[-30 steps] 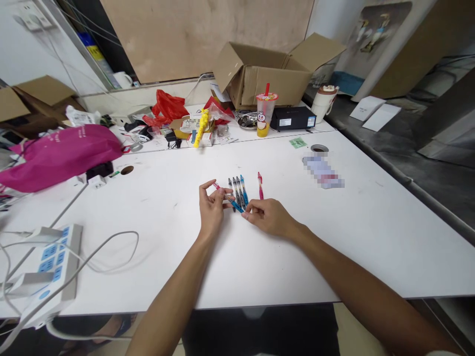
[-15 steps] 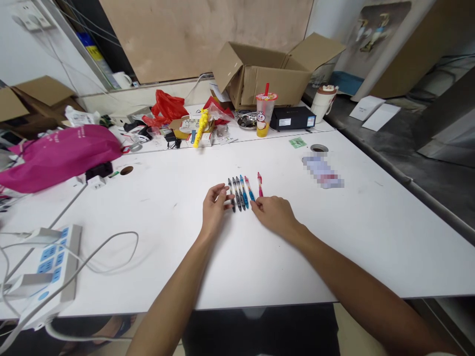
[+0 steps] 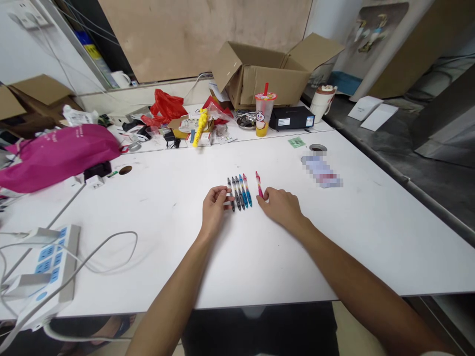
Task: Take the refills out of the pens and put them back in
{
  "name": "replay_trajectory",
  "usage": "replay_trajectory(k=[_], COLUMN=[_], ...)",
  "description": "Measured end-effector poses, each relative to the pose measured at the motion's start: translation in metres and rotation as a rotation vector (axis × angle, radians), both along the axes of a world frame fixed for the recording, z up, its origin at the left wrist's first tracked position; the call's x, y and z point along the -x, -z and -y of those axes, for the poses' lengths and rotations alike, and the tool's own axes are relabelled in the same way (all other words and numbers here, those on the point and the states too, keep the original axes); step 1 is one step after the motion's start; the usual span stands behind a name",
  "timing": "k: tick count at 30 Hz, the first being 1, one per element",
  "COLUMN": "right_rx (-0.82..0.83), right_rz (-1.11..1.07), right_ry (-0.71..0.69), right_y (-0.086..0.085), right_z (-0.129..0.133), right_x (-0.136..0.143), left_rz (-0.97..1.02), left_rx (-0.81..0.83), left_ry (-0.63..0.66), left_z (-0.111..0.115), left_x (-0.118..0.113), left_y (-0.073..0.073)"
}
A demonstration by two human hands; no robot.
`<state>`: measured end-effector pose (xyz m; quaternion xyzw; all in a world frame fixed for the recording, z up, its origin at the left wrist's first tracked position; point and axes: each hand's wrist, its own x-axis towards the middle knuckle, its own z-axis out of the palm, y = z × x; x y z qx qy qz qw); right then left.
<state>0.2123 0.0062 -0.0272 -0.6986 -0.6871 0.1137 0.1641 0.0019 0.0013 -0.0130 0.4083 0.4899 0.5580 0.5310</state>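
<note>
Has just laid the pink-topped blue pen (image 3: 248, 197) on the counter (image 3: 241, 267), at the right end of the row, after holding it up between both hands. Now leaves only the pink pen (image 3: 258, 183) apart, a short gap to the right of the row. Has shifted the right hand (image 3: 284, 205) over to that pen; appears to pinch its near end between thumb and forefinger, well below the pink top. Keeps the left hand (image 3: 213, 205) by the other end of the row, loosely open with fingers bent, fingertips at the outermost of the dark pens (image 3: 238, 198); cannot tell how firmly in contact. Counts six pens in all: three dark, one blue pen (image 3: 243, 187), one pink-topped blue, one pink. Makes five in the row, close together and roughly parallel, plus one outside it. Farther back, counts one drink cup (image 3: 261, 118), one black box (image 3: 291, 118) and one roll of tape (image 3: 318, 148).
</note>
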Motion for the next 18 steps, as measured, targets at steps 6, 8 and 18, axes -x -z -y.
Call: replay_trajectory(k=[6, 8, 18], right_rx=[-0.038, -0.093, 0.168], right_rz=[-0.202, -0.354, -1.001], right_ry=[0.001, -0.061, -0.362], right_y=[-0.008, -0.014, -0.019], right_z=[0.002, 0.005, 0.014], right_x=[-0.001, 0.001, 0.019], left_rz=[0.033, 0.063, 0.174], left_rx=[-0.005, -0.004, -0.070], left_ry=[-0.001, 0.002, 0.128], left_z=[-0.001, -0.001, 0.004], left_x=[0.002, 0.001, -0.002], left_y=[0.000, -0.001, -0.011])
